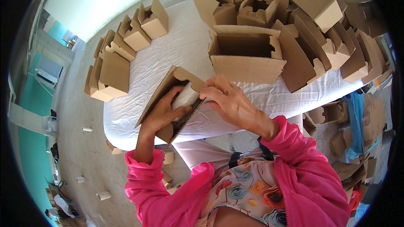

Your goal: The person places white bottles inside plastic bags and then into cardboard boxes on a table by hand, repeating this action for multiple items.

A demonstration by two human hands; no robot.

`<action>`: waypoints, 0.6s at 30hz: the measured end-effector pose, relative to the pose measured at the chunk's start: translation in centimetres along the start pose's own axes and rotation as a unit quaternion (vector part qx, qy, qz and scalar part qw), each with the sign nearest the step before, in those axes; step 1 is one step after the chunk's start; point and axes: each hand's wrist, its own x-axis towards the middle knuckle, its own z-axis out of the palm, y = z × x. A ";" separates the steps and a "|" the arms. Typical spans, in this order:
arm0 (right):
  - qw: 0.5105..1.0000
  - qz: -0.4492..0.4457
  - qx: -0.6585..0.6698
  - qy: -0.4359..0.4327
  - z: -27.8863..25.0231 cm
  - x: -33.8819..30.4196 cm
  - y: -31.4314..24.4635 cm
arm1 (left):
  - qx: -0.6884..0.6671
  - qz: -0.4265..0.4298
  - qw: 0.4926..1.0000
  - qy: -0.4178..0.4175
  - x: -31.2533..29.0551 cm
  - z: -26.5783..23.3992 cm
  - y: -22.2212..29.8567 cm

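Observation:
A narrow open cardboard box [156,96] stands tilted at the near edge of the white-covered table. My left hand [162,111] reaches into its mouth, fingers and thumb closed round a white wrapped item [185,96] whose lower part is hidden inside. My right hand [231,101] pinches the right side wall of the same box near its upper corner, fingertips bent over the cardboard edge. Just beyond, a larger open cardboard box [248,65] faces me with a dark interior.
Several open boxes [136,35] line the table's left side. Many more open boxes [303,52] crowd the right and back, some stacked. The white cloth [176,29] is wrinkled. Flattened cardboard and blue plastic [357,122] lie at the right, below the table; small white rolls [103,195] are on the floor.

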 end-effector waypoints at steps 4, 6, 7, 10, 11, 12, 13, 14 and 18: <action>0.985 -0.099 -0.138 -0.038 -0.5 0.6 -1.1 | -0.051 -0.011 0.999 0.007 0.4 0.5 0.3; 0.987 -0.086 -0.123 -0.053 0.0 0.3 -1.0 | -0.078 -0.059 0.994 0.041 0.3 0.7 0.7; 0.988 -0.079 -0.117 -0.061 0.2 0.2 -0.8 | -0.092 -0.082 0.991 0.057 0.3 0.7 0.9; 0.991 -0.055 -0.101 -0.062 0.0 0.1 -0.2 | -0.134 -0.149 0.973 0.118 -0.4 0.9 1.9; 0.996 -0.032 -0.070 -0.045 0.2 0.1 0.1 | -0.194 -0.124 0.971 0.065 -0.3 0.4 1.6; 0.999 -0.010 -0.038 -0.028 0.5 0.1 0.4 | -0.252 -0.099 0.963 0.013 -0.5 -0.7 0.8; 1.000 0.014 -0.008 -0.009 0.5 0.2 0.6 | -0.307 -0.072 0.948 -0.043 -0.4 -1.7 0.4; 1.000 0.025 -0.001 -0.008 0.4 0.3 0.5 | -0.356 -0.037 0.933 -0.051 -0.9 -2.1 0.3; 0.998 0.053 0.034 -0.026 0.1 0.9 0.3 | -0.423 0.087 0.899 0.069 -0.5 -1.7 -0.1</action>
